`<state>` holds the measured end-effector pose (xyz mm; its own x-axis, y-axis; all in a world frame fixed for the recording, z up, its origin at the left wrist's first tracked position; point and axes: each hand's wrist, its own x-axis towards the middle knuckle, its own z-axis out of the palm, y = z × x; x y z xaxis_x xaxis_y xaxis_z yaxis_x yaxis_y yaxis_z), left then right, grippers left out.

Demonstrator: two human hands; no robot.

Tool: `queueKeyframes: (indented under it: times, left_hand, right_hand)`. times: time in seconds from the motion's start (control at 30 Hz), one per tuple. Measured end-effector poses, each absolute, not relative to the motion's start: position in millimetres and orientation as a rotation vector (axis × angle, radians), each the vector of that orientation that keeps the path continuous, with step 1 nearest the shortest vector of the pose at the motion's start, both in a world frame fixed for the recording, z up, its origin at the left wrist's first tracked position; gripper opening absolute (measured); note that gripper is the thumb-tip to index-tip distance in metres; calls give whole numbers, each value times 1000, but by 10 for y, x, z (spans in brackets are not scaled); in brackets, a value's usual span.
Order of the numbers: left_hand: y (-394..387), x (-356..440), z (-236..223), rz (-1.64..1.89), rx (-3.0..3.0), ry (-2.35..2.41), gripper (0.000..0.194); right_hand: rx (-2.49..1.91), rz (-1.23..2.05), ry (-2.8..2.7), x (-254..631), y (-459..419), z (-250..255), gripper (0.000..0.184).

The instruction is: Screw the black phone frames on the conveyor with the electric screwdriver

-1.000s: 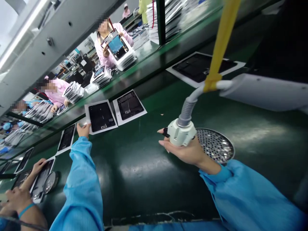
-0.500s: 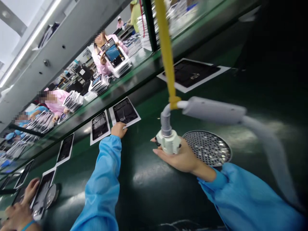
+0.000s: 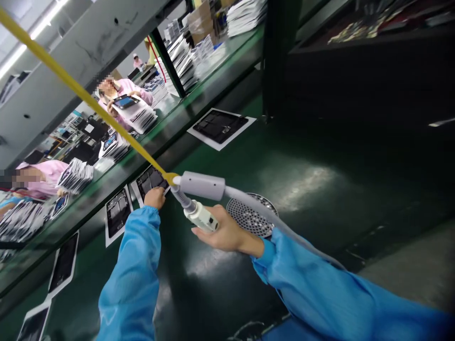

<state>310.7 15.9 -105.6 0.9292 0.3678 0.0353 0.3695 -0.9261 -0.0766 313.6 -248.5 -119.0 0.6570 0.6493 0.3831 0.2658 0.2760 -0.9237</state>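
Observation:
My right hand [image 3: 223, 233] is wrapped round a white power tool [image 3: 200, 215] that hangs from a yellow strap [image 3: 81, 93], with a grey cable box [image 3: 202, 185] just above it. My left hand [image 3: 155, 197], in a blue sleeve, reaches forward and rests with curled fingers on the near edge of a black panel on a white sheet [image 3: 149, 180]. Behind my right hand lies a round perforated metal dish [image 3: 253, 215] on the green belt [image 3: 302, 175].
More black panels on white sheets lie along the belt: one [image 3: 118, 214] left of my left hand, others [image 3: 64, 262] further left, one [image 3: 220, 126] far ahead. People in pink coats [image 3: 121, 97] work at stacked panels across a green shelf. A dark post [image 3: 277, 61] stands ahead.
The view has swung right and the belt's panels have slid left. My left hand has stayed on the panel's edge. The tool in my right hand has tilted and the strap now slants left.

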Motion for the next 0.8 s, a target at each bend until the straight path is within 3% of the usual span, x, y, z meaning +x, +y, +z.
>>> queueKeyframes:
  times: [0.17, 0.4, 0.7, 0.8]
  left_hand:
    - [-94, 2895, -1112, 168, -3000, -453, 22]
    - [-747, 2397, -1217, 186, -3073, -282, 27]
    - [-1596, 1771, -1510, 87, -3343, 221, 19]
    - [-1579, 1674, -1555, -65, -3407, 177, 21]
  right_hand:
    - [-1355, 305, -798, 3144, -2504, -1216, 14]
    - [-1387, 257, -741, 3198, -2548, -1239, 11]
    - [-1434, 110, -577, 3456, -2718, -1187, 21]
    - [-1429, 108, -528, 3606, -2803, -1177, 19]
